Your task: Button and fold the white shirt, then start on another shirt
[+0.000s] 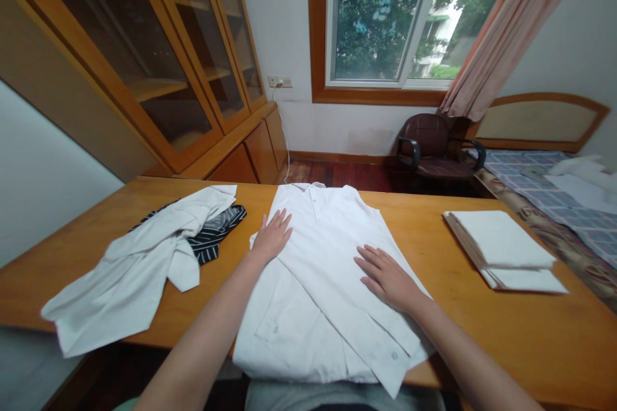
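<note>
A white button-up shirt (313, 282) lies spread on the wooden table in front of me, its collar toward the far edge. One sleeve crosses the body diagonally, and its buttoned cuff pokes past the near hem at the lower right. My left hand (274, 234) rests flat on the shirt's left side near the shoulder, fingers stretched out. Farther right, my right hand (388, 275) lies palm down on the cloth with its fingers extended. Neither hand grips anything.
On the table (414, 218), a crumpled white garment (130, 270) covers a black striped cloth (216, 231) at left. Folded white cloths (501, 241) are stacked at right. Beyond stand a glass-door cabinet (207, 122), an office chair (429, 141) and a bed (554, 173).
</note>
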A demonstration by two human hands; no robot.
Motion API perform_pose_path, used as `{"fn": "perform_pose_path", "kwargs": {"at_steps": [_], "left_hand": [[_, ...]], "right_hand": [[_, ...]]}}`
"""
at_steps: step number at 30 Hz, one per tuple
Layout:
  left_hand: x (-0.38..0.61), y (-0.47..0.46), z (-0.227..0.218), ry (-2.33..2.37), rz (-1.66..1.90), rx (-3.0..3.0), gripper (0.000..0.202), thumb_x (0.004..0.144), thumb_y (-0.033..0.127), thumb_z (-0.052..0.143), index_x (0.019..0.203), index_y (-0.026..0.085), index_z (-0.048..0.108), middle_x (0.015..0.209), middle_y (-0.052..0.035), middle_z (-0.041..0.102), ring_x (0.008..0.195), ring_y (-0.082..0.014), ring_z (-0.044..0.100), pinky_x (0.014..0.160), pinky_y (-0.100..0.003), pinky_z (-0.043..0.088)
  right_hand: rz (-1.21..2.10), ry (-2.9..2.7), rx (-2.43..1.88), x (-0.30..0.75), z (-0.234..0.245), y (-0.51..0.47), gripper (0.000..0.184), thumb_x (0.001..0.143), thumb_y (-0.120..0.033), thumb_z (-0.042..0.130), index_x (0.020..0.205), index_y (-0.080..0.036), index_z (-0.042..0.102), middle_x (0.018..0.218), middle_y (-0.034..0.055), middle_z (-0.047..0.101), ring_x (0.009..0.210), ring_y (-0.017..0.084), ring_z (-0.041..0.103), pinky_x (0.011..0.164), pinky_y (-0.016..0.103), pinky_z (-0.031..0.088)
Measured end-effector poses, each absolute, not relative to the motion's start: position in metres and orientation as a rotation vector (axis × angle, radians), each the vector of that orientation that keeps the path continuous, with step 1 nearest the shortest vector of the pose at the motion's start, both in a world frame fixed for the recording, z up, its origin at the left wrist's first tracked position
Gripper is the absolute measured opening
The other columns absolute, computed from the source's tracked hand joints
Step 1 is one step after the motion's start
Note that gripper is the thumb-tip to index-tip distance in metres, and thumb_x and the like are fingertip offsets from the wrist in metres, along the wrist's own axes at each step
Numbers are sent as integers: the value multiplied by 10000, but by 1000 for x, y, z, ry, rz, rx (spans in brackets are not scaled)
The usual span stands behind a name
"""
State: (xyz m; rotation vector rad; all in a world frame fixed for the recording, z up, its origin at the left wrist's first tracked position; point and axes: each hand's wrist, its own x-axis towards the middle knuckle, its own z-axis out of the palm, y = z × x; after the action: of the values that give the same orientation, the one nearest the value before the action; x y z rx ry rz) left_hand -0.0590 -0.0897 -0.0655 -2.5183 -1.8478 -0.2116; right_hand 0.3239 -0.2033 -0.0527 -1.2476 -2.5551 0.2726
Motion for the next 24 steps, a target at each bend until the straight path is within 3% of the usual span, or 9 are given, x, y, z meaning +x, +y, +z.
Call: {"fn": "perform_pose_path", "kwargs": {"at_steps": [5,13,20,24], "left_hand": [[10,-129,-65,-1630,-305,-2666,510,1031,420,335,1506,253,419,1593,-77,366,1510,-270,255,1233,-590,126],[110,-224,-67,-1104,-434,-2957,562,1027,513,326,1521,251,385,1616,-63,323,1531,-241,193,1254,-533,123],[103,-224,-64,-1016,-437,-3029,556,1023,530,342,1512,273,401,1607,-44,343,1526,-216,213,1252,-491,178],[72,-200,-61,-1227,-455,-2903,511,1033,457,359,1512,286,399,1613,-42,332,1521,-229,229,1246,-520,187]], "right_hand": [[274,-2478,-1250,323,-58,-202,429,1021,-320,452,1434,-242,540,1517,79,490,1437,271,403,1185,532,343],[290,-2263,-1265,335,-73,-197,415,1000,-178,401,1358,-217,609,1437,99,574,1345,241,520,1126,484,453],[308,-2237,-1277,337,-74,-194,429,986,-167,394,1345,-226,621,1415,99,592,1338,242,524,1125,504,453],[271,-2257,-1303,338,-72,-198,422,993,-199,403,1354,-238,616,1431,90,579,1346,255,516,1134,520,444]]}}
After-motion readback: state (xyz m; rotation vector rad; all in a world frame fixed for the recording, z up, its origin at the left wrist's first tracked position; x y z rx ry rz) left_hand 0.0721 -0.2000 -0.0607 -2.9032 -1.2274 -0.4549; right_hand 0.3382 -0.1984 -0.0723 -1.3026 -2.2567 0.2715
